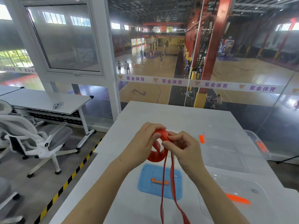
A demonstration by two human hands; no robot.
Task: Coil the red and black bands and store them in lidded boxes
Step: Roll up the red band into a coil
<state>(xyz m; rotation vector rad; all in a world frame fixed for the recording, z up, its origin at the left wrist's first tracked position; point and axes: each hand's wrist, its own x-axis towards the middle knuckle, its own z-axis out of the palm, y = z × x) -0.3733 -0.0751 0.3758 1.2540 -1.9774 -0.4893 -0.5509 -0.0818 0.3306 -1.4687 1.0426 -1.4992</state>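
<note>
While we're only partway through rolling the red band (156, 156), both hands are closed on the coil: left hand (144, 143) wraps it, right hand (184, 147) pinches its top edge. It's held up above the blue lid (145, 183) on the table (161, 113). Two loose strands dangle toward us, so next we probably wind that slack in, keeping it tight. The clear boxes (229, 143) sit to the right.

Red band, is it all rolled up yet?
Only partly. The red band has a coil gripped by the left hand and right hand, but two long strands hang loose over the blue lid.
</note>
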